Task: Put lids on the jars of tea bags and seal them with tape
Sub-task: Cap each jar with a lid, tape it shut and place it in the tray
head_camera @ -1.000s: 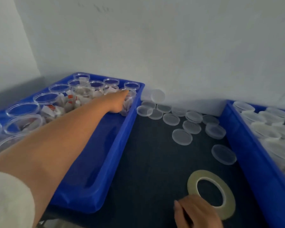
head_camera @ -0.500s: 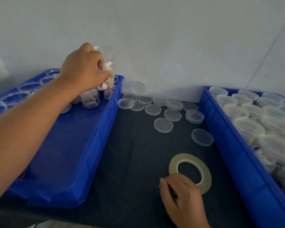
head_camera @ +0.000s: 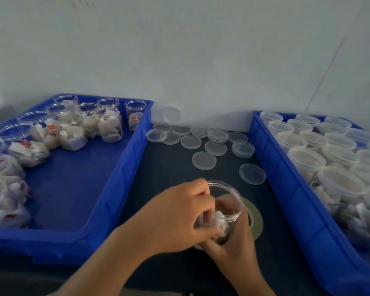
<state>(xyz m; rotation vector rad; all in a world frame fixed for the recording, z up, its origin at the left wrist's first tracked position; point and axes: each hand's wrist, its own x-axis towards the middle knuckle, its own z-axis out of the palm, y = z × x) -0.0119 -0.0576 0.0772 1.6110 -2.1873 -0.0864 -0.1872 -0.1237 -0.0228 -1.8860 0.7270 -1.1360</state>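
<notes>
Hands meet over a dark, finely textured table mat (head_camera: 165, 178), both on one clear round plastic jar (head_camera: 230, 210). The left hand (head_camera: 175, 216) grips the jar's side, fingers curled round the wall near the smooth open rim. The right hand (head_camera: 235, 251) comes in from below and wraps the jar's lower part; its fingers show dimly through the clear wall. The jar has no lid and holds white, crumpled tea bags (head_camera: 219, 218). It is blurred, so I cannot tell whether it rests on the mat.

Just behind the jar, partly hidden by it, a flat roll of translucent yellowish tape (head_camera: 257, 221) lies on the mat.

To the left stands a blue moulded plastic tray (head_camera: 124, 167) with rounded corners. It holds open clear jars (head_camera: 109, 124) packed with white paper tea bags bearing small red-orange tags; no writing on them can be read.

To the right is a second blue plastic tray (head_camera: 286, 189), crowded with jars capped by frosted lids (head_camera: 307, 158).

Between the trays, shallow round translucent loose lids (head_camera: 204, 160) are scattered on the mat, some overlapping; one lid (head_camera: 171, 115) leans upright against the matte pale wall (head_camera: 179, 50).
</notes>
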